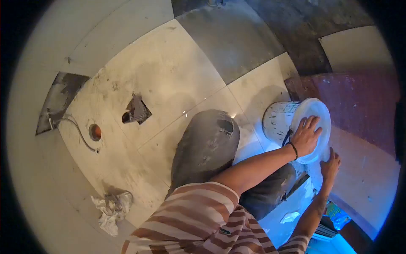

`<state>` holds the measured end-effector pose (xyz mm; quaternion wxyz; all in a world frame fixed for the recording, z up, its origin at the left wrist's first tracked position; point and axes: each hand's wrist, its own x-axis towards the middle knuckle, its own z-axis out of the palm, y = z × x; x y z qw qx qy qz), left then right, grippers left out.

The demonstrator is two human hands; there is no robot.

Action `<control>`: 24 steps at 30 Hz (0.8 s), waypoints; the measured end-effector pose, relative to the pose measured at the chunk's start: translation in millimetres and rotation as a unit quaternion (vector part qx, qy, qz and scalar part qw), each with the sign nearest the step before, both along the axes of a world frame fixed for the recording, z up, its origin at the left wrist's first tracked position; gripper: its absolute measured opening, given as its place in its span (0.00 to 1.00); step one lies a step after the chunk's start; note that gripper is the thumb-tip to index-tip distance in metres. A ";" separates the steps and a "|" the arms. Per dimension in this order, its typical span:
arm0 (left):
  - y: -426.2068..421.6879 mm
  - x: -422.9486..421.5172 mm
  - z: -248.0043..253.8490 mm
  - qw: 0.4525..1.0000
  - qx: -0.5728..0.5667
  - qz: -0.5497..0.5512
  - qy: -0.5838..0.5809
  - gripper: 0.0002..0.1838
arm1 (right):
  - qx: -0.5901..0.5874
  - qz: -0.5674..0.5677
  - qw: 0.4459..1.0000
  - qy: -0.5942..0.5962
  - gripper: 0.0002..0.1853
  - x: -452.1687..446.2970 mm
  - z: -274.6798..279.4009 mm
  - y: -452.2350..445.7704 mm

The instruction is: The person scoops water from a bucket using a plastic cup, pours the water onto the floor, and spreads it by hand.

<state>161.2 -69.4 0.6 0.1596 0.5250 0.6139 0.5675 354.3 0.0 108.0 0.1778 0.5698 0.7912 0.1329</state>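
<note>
A white, paint-spattered bucket point(279, 120) stands tilted on the floor at the right, beside my knee. Its round, pale lid point(320, 112) faces towards the right. My left hand point(306, 135), with a dark bracelet at the wrist, lies flat on the lid with its fingers spread. At the lid's lower right edge, my right hand point(330, 166) has its fingers bent around the rim. Part of the dark bucket handle point(287, 137) shows beside my left hand. The underside of the bucket is hidden.
The tiled floor has a jagged cut-out point(137, 110) and a round pipe hole point(95, 132). A flexible hose point(80, 129) hangs at the left near crumpled paper point(113, 209). A reddish-brown panel point(351, 101) stands behind the bucket. A colourful packet point(337, 216) lies lower right.
</note>
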 end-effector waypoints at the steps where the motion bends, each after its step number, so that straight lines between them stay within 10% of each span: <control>1: 5.6 -14.2 -0.2 1.000 -0.001 -0.004 -0.005 0.25 | -0.001 0.015 1.000 0.017 0.43 14.5 -4.0 -0.3; 5: 26.9 -76.9 -11.6 0.989 -0.132 0.056 0.027 0.37 | -0.017 -0.025 0.991 0.131 0.46 47.6 16.0 -7.8; 10: 15.1 -141.6 -21.6 0.878 -0.393 -0.225 -0.156 0.54 | 0.008 -0.007 0.946 0.324 0.45 3.4 56.8 2.4; 18: 55.2 -98.4 -55.8 0.915 -0.299 -0.194 -0.187 0.48 | -0.133 0.077 0.813 0.562 0.41 -251.3 112.0 3.0; 24: 46.5 -133.4 -38.8 0.915 -0.305 -0.161 -0.207 0.42 | -0.055 0.166 0.825 0.537 0.40 -298.0 119.6 19.7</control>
